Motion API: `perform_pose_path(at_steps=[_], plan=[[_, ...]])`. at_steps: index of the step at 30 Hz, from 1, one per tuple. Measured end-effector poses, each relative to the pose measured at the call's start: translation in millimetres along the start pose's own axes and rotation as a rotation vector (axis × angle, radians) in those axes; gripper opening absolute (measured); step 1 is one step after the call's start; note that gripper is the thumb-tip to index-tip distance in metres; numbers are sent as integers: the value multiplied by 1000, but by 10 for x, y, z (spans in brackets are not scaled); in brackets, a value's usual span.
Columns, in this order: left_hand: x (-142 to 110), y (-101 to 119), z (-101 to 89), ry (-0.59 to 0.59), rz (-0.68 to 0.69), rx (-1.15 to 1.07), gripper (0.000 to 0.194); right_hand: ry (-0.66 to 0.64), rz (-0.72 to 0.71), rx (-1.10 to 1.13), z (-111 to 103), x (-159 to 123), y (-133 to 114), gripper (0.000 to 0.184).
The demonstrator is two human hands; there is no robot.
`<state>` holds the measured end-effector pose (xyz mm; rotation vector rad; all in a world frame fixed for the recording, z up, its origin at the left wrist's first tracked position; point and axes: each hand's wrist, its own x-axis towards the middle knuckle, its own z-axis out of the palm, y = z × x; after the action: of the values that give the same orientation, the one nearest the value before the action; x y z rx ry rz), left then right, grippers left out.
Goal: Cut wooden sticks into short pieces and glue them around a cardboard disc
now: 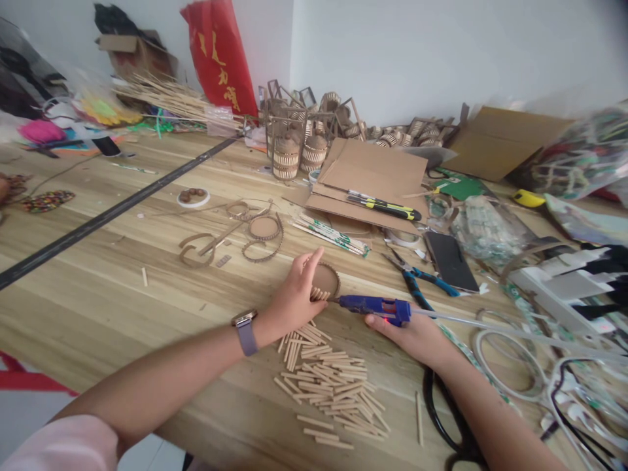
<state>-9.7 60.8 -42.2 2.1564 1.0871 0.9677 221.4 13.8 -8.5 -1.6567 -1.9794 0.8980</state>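
My left hand, with a watch on the wrist, grips the left edge of a round cardboard base with a raised rim. Its thumb lies along the near side, beside a few short wooden sticks standing at the rim. My right hand is wrapped round a blue hot glue gun, whose nozzle points left to the rim by my left thumb. A long clear glue stick trails from the gun's back. Just below lies a loose pile of short wooden sticks.
Blue-handled pliers, a dark phone-like slab and black-handled scissors lie to the right. Cardboard sheets with utility knives are behind. Curled strips lie at left, and small stick lanterns stand against the wall.
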Motion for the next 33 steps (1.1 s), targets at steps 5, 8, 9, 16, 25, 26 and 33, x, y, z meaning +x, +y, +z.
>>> perform_pose_path(at_steps=[5,8,9,16,25,26,33], plan=[[-2,-8,11,8,-13,-8,109,3,7,-14,9,-1,-4,33],[-8,-14,15,10,-13,-5,110,8,-6,-23,13,0,-13,32],[-9,-16,16,9,-12,-3,110,11,-10,-31,14,1,-15,32],[-5,-31,20,14,12,1,110,16,-31,-66,9,-1,-40,31],[-8,-21,19,9,-8,15,111,32,-21,-52,22,0,-37,33],[-8,-21,18,10,-10,13,111,38,-18,-49,25,-1,-34,33],[-2,-29,18,14,-1,0,111,28,-15,-72,14,-1,-43,31]])
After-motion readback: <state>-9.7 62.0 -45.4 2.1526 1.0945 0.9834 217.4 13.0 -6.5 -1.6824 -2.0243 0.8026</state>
